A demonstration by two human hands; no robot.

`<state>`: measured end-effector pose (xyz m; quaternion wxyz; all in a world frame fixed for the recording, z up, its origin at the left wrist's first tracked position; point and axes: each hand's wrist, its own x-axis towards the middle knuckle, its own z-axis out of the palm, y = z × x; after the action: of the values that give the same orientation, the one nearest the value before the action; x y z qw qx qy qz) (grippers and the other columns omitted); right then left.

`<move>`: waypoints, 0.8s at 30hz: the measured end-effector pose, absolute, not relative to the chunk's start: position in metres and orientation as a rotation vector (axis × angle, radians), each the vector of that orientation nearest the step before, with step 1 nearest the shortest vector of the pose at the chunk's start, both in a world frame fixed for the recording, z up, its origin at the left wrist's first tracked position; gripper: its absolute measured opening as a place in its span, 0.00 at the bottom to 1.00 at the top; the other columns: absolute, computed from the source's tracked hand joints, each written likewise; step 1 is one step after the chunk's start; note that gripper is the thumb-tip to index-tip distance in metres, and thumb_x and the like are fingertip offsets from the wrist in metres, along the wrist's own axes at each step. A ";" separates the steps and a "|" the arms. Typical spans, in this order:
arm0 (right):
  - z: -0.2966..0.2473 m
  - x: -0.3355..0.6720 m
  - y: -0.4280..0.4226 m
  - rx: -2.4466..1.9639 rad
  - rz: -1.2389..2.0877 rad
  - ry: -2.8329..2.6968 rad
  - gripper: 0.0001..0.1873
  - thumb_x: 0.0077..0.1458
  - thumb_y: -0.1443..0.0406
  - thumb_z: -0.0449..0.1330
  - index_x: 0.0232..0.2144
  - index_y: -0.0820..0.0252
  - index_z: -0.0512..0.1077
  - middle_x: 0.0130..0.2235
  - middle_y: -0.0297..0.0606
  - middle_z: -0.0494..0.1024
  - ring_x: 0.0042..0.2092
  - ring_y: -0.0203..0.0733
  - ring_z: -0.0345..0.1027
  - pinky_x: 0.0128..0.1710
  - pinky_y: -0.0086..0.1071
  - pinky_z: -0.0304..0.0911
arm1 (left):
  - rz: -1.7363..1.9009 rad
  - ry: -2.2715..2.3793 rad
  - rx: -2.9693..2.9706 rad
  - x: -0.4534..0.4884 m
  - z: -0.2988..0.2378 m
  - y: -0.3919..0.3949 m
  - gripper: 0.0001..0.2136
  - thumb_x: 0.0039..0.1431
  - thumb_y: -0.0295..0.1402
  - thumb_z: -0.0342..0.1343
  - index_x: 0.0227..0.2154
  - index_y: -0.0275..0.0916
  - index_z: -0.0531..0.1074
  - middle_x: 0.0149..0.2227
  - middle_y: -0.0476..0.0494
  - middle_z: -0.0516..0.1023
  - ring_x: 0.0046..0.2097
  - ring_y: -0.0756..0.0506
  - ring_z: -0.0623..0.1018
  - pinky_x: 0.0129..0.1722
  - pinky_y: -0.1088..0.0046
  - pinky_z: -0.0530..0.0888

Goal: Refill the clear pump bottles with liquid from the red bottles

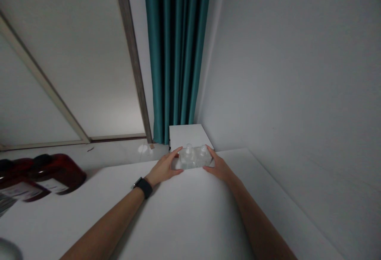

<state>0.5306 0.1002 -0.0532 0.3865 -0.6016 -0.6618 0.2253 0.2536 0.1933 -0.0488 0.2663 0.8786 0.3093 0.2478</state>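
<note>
At the far end of the white table, a pair of clear, see-through containers, each with a rounded knob-like top, lies or stands between my hands. Their exact kind is too small and faint to tell. My left hand, with a dark watch on its wrist, grips the left side between thumb and fingers. On the opposite side, my right hand holds the right edge the same way. Whether the containers rest on the table or hang just above it, I cannot tell.
Dark red bottles with black caps and white labels stand at the left. A rounded grey thing is cut off at the lower left. Beyond the table are a white cabinet top and a teal curtain. A wall borders the right.
</note>
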 end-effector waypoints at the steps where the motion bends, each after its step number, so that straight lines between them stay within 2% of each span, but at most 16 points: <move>1: -0.054 0.531 0.101 -1.531 0.576 -1.685 0.48 0.47 0.66 0.65 0.68 0.52 0.50 0.64 0.43 0.65 0.64 0.52 0.59 0.63 0.47 0.54 | 0.668 0.837 2.376 0.254 -0.048 0.193 0.41 0.51 0.34 0.65 0.66 0.43 0.52 0.53 0.38 0.75 0.53 0.36 0.75 0.56 0.56 0.69; 8: -0.062 0.529 0.103 -1.568 0.574 -1.647 0.59 0.42 0.65 0.69 0.70 0.54 0.41 0.62 0.48 0.66 0.62 0.53 0.61 0.61 0.48 0.55 | 0.676 0.852 2.434 0.256 -0.047 0.189 0.48 0.50 0.37 0.65 0.68 0.38 0.43 0.54 0.33 0.72 0.54 0.34 0.73 0.57 0.53 0.68; 14: -0.060 0.528 0.102 -1.634 0.523 -1.593 0.63 0.35 0.59 0.73 0.69 0.54 0.45 0.62 0.49 0.63 0.63 0.59 0.56 0.63 0.53 0.50 | 0.929 0.788 2.545 0.254 -0.046 0.186 0.38 0.59 0.36 0.54 0.68 0.35 0.41 0.61 0.28 0.60 0.61 0.32 0.64 0.61 0.47 0.61; 18: -0.058 0.523 0.089 -1.667 0.471 -1.528 0.64 0.39 0.57 0.71 0.69 0.54 0.38 0.61 0.49 0.64 0.63 0.57 0.56 0.63 0.53 0.49 | 0.993 0.794 2.586 0.250 -0.045 0.173 0.38 0.58 0.36 0.53 0.68 0.36 0.41 0.62 0.29 0.57 0.63 0.31 0.60 0.62 0.46 0.58; 21: -0.060 0.514 0.072 -1.673 0.433 -1.508 0.64 0.39 0.57 0.71 0.69 0.55 0.37 0.62 0.50 0.61 0.65 0.58 0.53 0.64 0.53 0.48 | 1.030 0.791 2.572 0.243 -0.046 0.158 0.37 0.60 0.36 0.52 0.67 0.36 0.41 0.61 0.29 0.57 0.62 0.32 0.60 0.62 0.47 0.58; 24: -0.062 0.502 0.054 -1.674 0.410 -1.489 0.63 0.41 0.58 0.71 0.69 0.52 0.36 0.64 0.49 0.59 0.66 0.58 0.50 0.65 0.55 0.46 | 1.020 0.782 2.558 0.234 -0.042 0.142 0.36 0.60 0.35 0.52 0.67 0.36 0.42 0.61 0.29 0.58 0.62 0.32 0.61 0.62 0.48 0.59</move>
<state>0.5022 0.0535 -0.0618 0.4188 -0.6673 -0.5938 0.1633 0.2341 0.1422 -0.0423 0.1393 0.8849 0.2705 0.3528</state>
